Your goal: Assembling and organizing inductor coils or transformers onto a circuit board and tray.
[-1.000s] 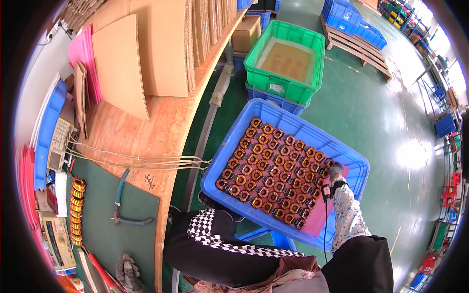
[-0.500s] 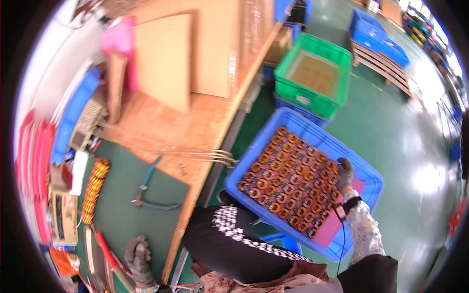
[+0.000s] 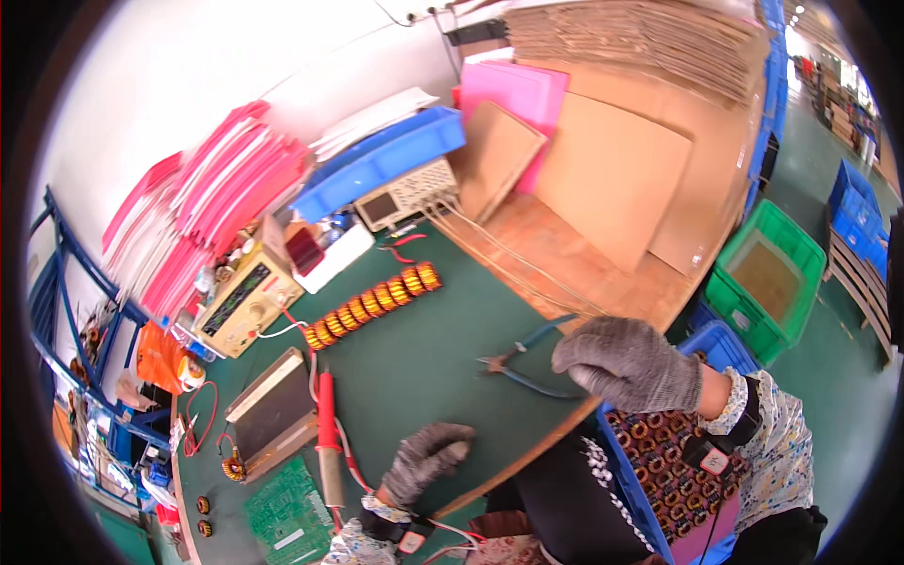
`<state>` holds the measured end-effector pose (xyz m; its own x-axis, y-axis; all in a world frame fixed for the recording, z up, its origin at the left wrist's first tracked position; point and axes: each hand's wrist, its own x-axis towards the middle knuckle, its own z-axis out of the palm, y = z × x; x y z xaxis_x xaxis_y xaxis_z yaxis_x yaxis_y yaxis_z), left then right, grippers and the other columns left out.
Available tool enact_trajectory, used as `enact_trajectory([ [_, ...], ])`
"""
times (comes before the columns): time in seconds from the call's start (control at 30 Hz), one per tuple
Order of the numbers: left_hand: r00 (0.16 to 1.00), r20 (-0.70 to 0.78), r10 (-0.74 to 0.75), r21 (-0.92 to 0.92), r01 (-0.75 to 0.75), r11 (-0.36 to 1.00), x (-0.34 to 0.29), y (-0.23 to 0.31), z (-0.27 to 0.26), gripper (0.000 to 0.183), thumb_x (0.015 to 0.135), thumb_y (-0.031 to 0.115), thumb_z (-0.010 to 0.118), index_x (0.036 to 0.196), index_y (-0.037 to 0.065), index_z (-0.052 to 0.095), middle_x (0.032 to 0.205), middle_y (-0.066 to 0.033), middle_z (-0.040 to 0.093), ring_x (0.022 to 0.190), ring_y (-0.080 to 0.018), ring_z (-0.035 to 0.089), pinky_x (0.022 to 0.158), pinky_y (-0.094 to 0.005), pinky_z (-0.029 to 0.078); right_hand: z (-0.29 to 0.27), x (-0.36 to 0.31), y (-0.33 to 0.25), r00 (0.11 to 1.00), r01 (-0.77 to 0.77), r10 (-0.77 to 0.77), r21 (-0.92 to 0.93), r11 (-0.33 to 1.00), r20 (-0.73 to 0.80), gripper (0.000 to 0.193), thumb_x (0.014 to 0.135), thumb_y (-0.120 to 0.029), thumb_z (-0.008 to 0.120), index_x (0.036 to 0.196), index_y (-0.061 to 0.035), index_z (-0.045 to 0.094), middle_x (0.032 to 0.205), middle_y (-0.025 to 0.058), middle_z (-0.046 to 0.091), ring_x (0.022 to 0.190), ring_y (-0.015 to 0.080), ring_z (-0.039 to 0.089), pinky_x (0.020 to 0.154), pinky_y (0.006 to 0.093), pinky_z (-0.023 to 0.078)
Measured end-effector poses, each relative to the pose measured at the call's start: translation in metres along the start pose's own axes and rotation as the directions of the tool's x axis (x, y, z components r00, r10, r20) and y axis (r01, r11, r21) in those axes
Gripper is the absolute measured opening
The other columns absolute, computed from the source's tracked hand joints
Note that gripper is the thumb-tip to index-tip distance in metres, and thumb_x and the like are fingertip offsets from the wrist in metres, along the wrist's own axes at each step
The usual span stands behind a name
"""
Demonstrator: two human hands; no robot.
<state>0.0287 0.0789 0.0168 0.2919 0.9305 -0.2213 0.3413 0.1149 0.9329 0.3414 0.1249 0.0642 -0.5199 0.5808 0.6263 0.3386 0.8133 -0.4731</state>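
Observation:
My right hand [image 3: 626, 365], in a grey knit glove, is raised over the front edge of the bench, its fingers curled in. Whatever it may hold is hidden. Just beside it, blue-handled cutting pliers [image 3: 523, 363] lie spread on the green mat [image 3: 443, 377]. My left hand [image 3: 426, 461], also gloved, hovers low over the mat near the front edge, fingers loosely bent, thumb apart, nothing visible in them. To its left lies a soldering iron [image 3: 327, 424] with a red handle. Copper-wound ring coils [image 3: 659, 452] fill a blue bin [image 3: 633, 490] below my right forearm.
A row of yellow-wound ring coils [image 3: 372, 306] lies across the mat. A green circuit board [image 3: 287, 513] and loose coils [image 3: 203, 518] sit at the front left. Behind are a cream meter [image 3: 247, 301], an oscilloscope [image 3: 407, 193] and cardboard sheets [image 3: 603, 169]. A green crate [image 3: 767, 282] stands right.
My right hand has left the coils in the blue bin and come up over the bench edge near the pliers. The view has swung left toward the bench; my left hand stays over the mat.

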Motion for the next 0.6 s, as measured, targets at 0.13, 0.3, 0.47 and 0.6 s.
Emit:
enact_trajectory([
  [0.13, 0.990, 0.139, -0.020, -0.096, 0.034, 0.995, 0.000, -0.007, -0.005, 0.033, 0.087, 0.023, 0.059, 0.114, 0.003, 0.058, 0.093, -0.0020, 0.060, 0.076, -0.0078, 0.055, 0.064, -0.0200, 0.046, 0.033, 0.064, 0.003, 0.989, 0.046, -0.038, -0.056, 0.997, 0.142, 0.015, 0.083, -0.014, 0.055, 0.095, -0.0054, 0.057, 0.091, 0.0129, 0.060, 0.088, 0.0309, 0.058, 0.078, 0.0399, 0.047],
  [0.3, 0.973, 0.229, 0.011, -0.256, 0.049, 0.965, 0.006, -0.023, -0.008, 0.033, 0.090, 0.020, 0.056, 0.118, 0.002, 0.055, 0.098, -0.0026, 0.059, 0.085, -0.0083, 0.056, 0.067, -0.0201, 0.049, 0.091, 0.111, 0.026, 0.950, -0.047, 0.135, -0.296, 0.954, 0.283, 0.024, 0.081, -0.020, 0.056, 0.100, -0.0048, 0.055, 0.098, 0.0147, 0.058, 0.096, 0.0321, 0.055, 0.085, 0.0429, 0.043],
  [0.47, 0.954, 0.276, 0.113, -0.322, -0.019, 0.946, 0.013, -0.036, -0.011, 0.034, 0.092, 0.018, 0.052, 0.121, 0.001, 0.052, 0.099, -0.0030, 0.058, 0.084, -0.0082, 0.056, 0.068, -0.0214, 0.050, 0.114, 0.106, 0.019, 0.888, -0.094, 0.186, -0.230, 0.969, 0.421, 0.025, 0.081, -0.020, 0.057, 0.101, -0.0047, 0.056, 0.097, 0.0138, 0.058, 0.098, 0.0306, 0.054, 0.088, 0.0417, 0.042],
  [0.6, 0.951, 0.286, 0.117, -0.326, -0.018, 0.945, 0.016, -0.043, -0.019, 0.034, 0.092, 0.018, 0.052, 0.122, 0.002, 0.052, 0.098, -0.0037, 0.058, 0.083, -0.0089, 0.056, 0.068, -0.0223, 0.051, 0.076, 0.088, 0.011, 0.932, -0.179, 0.204, -0.110, 0.978, 0.298, 0.025, 0.081, -0.021, 0.059, 0.098, -0.0037, 0.059, 0.089, 0.0114, 0.060, 0.088, 0.0269, 0.058, 0.080, 0.0379, 0.046],
])
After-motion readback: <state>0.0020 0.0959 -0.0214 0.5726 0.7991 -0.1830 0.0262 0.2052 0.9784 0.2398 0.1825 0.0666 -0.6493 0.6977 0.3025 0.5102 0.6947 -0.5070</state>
